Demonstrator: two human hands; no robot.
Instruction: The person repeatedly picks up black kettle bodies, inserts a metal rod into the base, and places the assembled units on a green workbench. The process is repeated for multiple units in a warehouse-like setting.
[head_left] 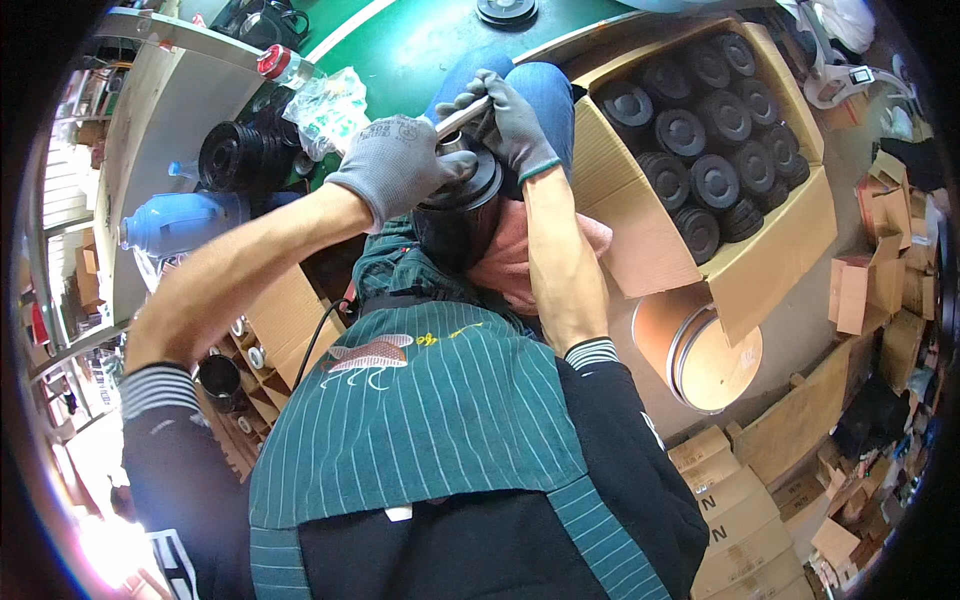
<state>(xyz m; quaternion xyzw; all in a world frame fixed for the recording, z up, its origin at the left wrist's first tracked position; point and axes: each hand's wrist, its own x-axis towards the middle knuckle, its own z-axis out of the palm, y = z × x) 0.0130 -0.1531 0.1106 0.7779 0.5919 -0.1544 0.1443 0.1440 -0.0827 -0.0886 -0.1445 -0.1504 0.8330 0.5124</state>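
One open cardboard carton, at right: at least twelve black flanged discs showing. One drum beside it, contents hidden. Right gloved hand: grip narrow, holding one pale rod above the lap. Left gloved hand over one black spool; its grip cannot be told.

Grey gloves, black disc, green apron (pale pinstripes)
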